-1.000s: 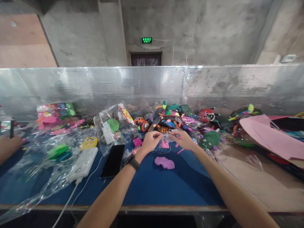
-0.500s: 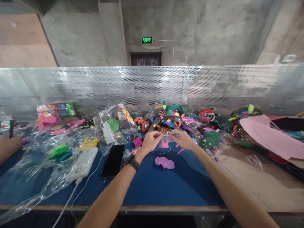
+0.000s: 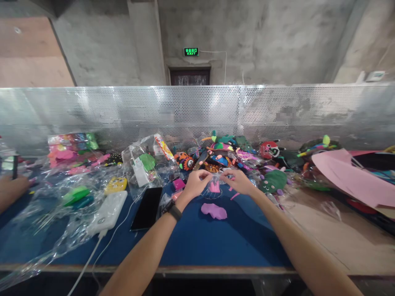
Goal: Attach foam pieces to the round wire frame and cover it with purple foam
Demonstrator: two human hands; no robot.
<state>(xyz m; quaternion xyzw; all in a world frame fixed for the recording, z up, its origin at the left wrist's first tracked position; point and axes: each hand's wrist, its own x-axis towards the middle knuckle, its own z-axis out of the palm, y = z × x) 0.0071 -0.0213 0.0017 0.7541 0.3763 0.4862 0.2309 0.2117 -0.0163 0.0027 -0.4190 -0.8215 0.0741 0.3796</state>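
Observation:
My left hand (image 3: 195,183) and my right hand (image 3: 238,181) are closed in a pinch on the top edge of a small clear plastic bag (image 3: 213,190), one at each side. A pink clay piece (image 3: 214,187) sits inside the bag. A flat purple clay piece (image 3: 213,211) lies on the blue mat (image 3: 197,238) just in front of the bag. My left wrist wears a dark band.
A black phone (image 3: 147,208) and a white power bank (image 3: 108,212) with cable lie left of my hands. Colourful clay figures (image 3: 225,154) and plastic bags are piled behind. Pink paper (image 3: 348,174) lies at the right. Another person's hand (image 3: 10,189) rests at the far left. A perforated metal screen (image 3: 197,111) closes the back.
Both hands stay pinched on the bag's top edge with only slight finger movement. The hand at the far left shifted a little.

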